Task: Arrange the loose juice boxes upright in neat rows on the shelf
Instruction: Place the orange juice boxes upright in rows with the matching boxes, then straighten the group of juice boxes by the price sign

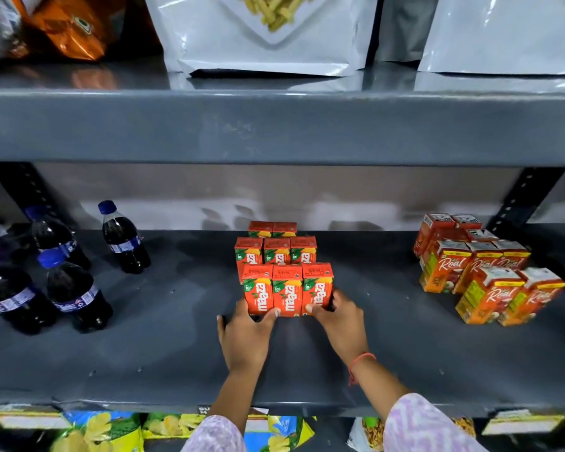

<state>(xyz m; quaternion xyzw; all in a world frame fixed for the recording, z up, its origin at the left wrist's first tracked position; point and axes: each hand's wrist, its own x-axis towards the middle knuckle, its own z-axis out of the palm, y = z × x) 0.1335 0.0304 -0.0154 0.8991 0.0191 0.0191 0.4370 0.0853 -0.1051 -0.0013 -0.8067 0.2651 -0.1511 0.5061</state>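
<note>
Where glossy rectangular juice boxes (pixel 287 290) stand on matte grey shelf (pixel 177 337), left hand (pixel 243 337) and right hand (pixel 340 324) clasping front row.

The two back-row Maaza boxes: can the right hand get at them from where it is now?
Probably not directly. The right hand rests at the front row of Maaza boxes, and that row plus the middle row stand between it and the two back boxes. Reaching over the tops looks possible, since nothing hangs low above them.
</note>
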